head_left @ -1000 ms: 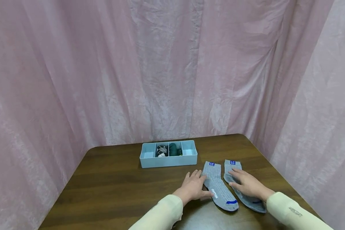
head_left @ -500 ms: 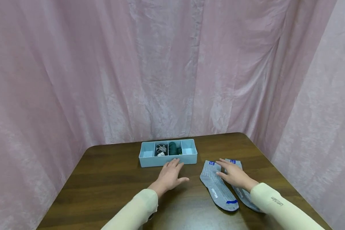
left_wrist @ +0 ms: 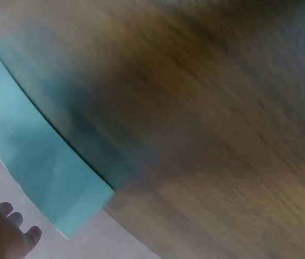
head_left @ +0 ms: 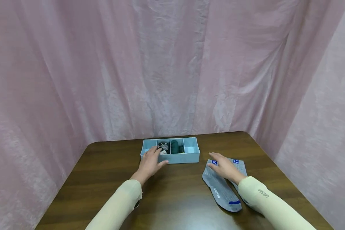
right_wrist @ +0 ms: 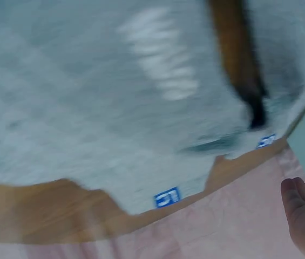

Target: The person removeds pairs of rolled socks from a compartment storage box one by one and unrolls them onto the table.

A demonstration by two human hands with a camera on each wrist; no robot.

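Observation:
In the head view my left hand point(head_left: 150, 163) is at the front left of a light blue divided box point(head_left: 179, 158), fingers spread and nothing held. Its fingertips overlap the box's front rim; whether they touch it I cannot tell. Two grey socks lie flat on the table at the right: the left sock point(head_left: 222, 191) shows COTTON lettering, and the right sock point(head_left: 241, 166) is partly covered by my arm. Above their cuffs my right hand point(head_left: 225, 166) extends with straight fingers, holding nothing. The left wrist view shows the box's blue wall point(left_wrist: 39, 145) beyond the fingers.
Inside the box, a black-and-white checked roll point(head_left: 164, 147) and a dark green roll point(head_left: 175, 147) sit in the two middle compartments. The box stands near the back edge of the brown wooden table point(head_left: 103, 179). A pink curtain point(head_left: 166, 70) hangs behind it.
My left hand has moved left and forward, from beside the left sock to the box. My right hand has shifted left from the right sock toward the left sock's cuff. The socks lie still.

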